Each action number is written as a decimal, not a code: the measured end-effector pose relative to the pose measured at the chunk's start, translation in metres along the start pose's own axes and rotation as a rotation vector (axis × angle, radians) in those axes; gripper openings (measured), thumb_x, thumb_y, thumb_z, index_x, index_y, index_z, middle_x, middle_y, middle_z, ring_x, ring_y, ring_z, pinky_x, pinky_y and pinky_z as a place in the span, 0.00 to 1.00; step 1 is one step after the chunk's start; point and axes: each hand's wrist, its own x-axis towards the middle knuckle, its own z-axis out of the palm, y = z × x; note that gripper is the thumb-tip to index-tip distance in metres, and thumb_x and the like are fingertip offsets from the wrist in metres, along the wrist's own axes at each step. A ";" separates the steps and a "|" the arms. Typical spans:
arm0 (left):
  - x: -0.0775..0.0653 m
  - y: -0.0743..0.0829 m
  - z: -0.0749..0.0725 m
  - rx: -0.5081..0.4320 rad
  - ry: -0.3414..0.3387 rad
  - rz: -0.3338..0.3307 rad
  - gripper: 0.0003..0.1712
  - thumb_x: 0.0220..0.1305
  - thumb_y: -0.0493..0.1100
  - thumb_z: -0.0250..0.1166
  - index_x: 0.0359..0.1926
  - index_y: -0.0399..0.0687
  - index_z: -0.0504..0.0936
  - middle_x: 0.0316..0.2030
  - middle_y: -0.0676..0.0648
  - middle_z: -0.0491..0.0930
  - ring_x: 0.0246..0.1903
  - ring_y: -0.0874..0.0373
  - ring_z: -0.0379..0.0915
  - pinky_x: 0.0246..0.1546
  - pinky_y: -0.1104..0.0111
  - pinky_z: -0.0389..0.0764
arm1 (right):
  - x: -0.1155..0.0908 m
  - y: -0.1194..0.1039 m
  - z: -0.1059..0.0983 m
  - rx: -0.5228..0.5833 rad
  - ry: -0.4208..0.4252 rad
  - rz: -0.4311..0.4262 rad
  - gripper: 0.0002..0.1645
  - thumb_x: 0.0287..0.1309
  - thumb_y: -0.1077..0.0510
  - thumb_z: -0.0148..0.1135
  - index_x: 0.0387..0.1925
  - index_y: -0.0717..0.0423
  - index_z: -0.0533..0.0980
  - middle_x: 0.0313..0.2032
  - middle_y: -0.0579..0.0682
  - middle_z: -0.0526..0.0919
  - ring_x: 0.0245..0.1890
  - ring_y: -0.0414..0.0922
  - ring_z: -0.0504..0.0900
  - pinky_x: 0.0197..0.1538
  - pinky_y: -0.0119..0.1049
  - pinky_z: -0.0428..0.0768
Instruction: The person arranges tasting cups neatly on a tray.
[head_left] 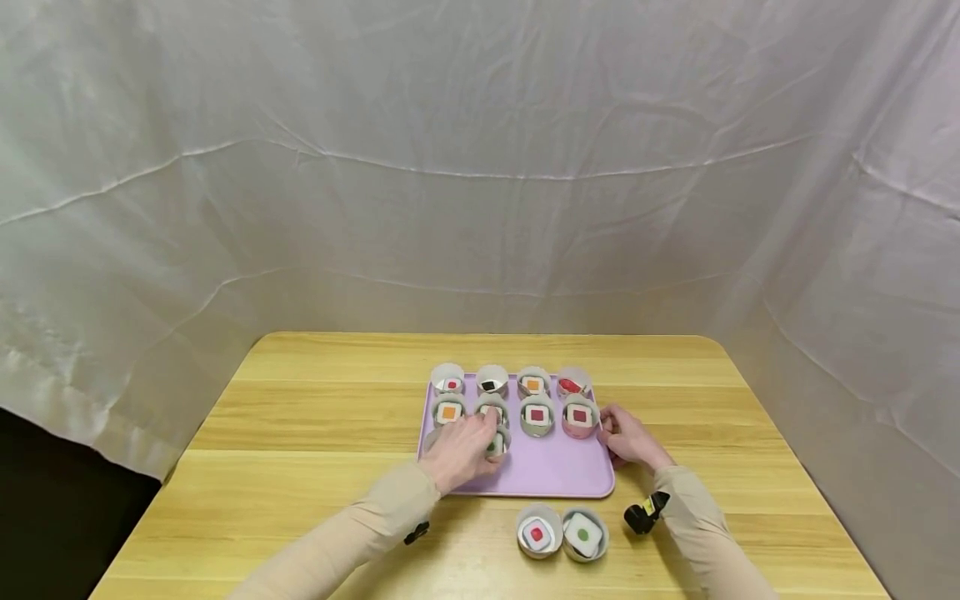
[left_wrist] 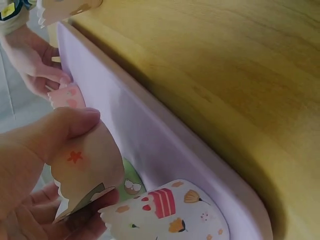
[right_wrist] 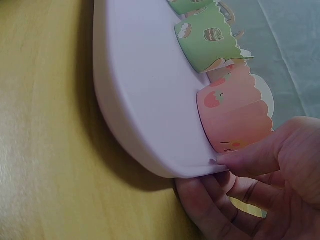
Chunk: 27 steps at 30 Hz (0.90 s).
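Observation:
My left hand (head_left: pixel 465 448) grips a tan paper cup (left_wrist: pixel 92 160) with a red star on its side, thumb on one face and fingers on the other. In the head view this cup, with a green-centred white piece inside, is over the front-left part of the lilac tray (head_left: pixel 543 479). Close beside it stands a white cup (left_wrist: pixel 172 212) printed with a cake slice, mostly hidden by my hand in the head view. My right hand (head_left: pixel 628 437) pinches the tray's right rim between thumb and fingers, next to a pink strawberry-print cup (right_wrist: pixel 235 117).
Two rows of paper cups fill the tray's back, including a green cup (right_wrist: pixel 210 40) and a cup with an orange-centred piece (head_left: pixel 449 412). In front of the tray, two cups, one red-centred (head_left: pixel 537 535) and one green-centred (head_left: pixel 583 535), stand on the wooden table (head_left: pixel 300 467).

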 end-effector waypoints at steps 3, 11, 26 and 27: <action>0.000 0.001 0.001 0.036 0.003 0.001 0.34 0.50 0.56 0.78 0.52 0.44 0.75 0.25 0.51 0.79 0.17 0.62 0.69 0.12 0.78 0.67 | 0.000 0.000 0.000 -0.001 0.003 0.000 0.16 0.65 0.68 0.53 0.53 0.69 0.67 0.33 0.55 0.71 0.23 0.46 0.77 0.23 0.39 0.83; -0.002 0.001 0.006 0.076 0.015 0.016 0.34 0.49 0.57 0.79 0.49 0.48 0.73 0.25 0.51 0.78 0.15 0.63 0.65 0.10 0.78 0.63 | 0.000 0.000 0.000 -0.006 0.010 -0.010 0.16 0.64 0.68 0.53 0.53 0.69 0.68 0.33 0.55 0.71 0.23 0.45 0.77 0.22 0.38 0.82; -0.002 -0.001 0.015 0.074 0.022 0.014 0.33 0.46 0.57 0.80 0.45 0.49 0.73 0.21 0.52 0.76 0.15 0.63 0.64 0.09 0.77 0.61 | 0.000 0.001 0.000 0.008 0.007 0.003 0.17 0.64 0.68 0.53 0.53 0.69 0.68 0.33 0.55 0.70 0.23 0.45 0.78 0.23 0.39 0.83; -0.002 -0.001 0.015 0.074 0.020 0.014 0.33 0.46 0.58 0.80 0.46 0.49 0.73 0.21 0.52 0.76 0.15 0.63 0.64 0.09 0.77 0.61 | 0.001 0.001 0.000 0.007 0.005 0.002 0.17 0.64 0.68 0.53 0.54 0.69 0.68 0.33 0.55 0.71 0.23 0.45 0.78 0.23 0.39 0.83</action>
